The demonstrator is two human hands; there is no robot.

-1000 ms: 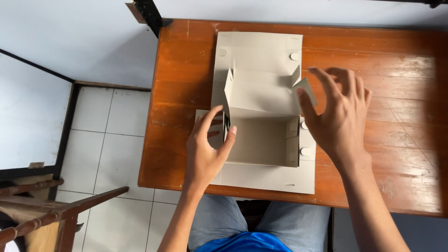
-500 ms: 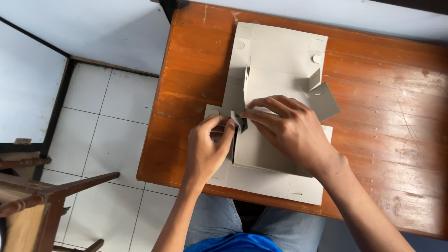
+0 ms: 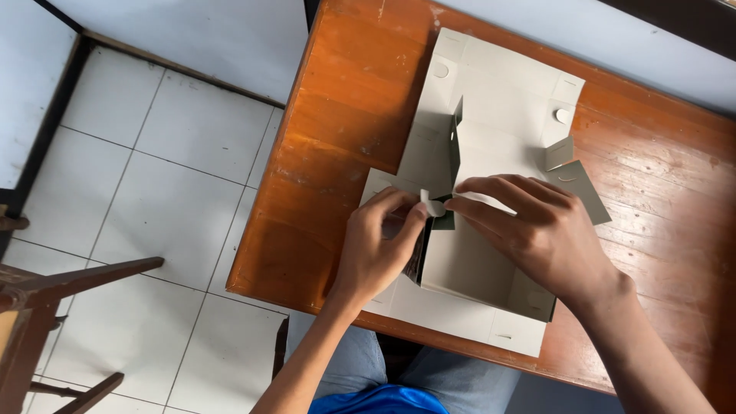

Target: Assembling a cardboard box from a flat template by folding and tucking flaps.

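Both hands, left hand (image 3: 376, 245) and right hand (image 3: 540, 230), pinch a small tab of the grey folded cardboard box (image 3: 475, 261) on the brown wooden bench (image 3: 345, 100); firm, aligned pressure seems wise.

Plain room, worn wooden table (image 3: 345, 115), white tiled floor (image 3: 153, 192), white wall (image 3: 192, 31)

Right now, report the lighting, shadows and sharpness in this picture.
Head view: even daylight, mild sheen on the wooden table; soft shadows beneath the left hand and right hand on the grey cardboard box; hands and box are sharp; the frame sits tilted.
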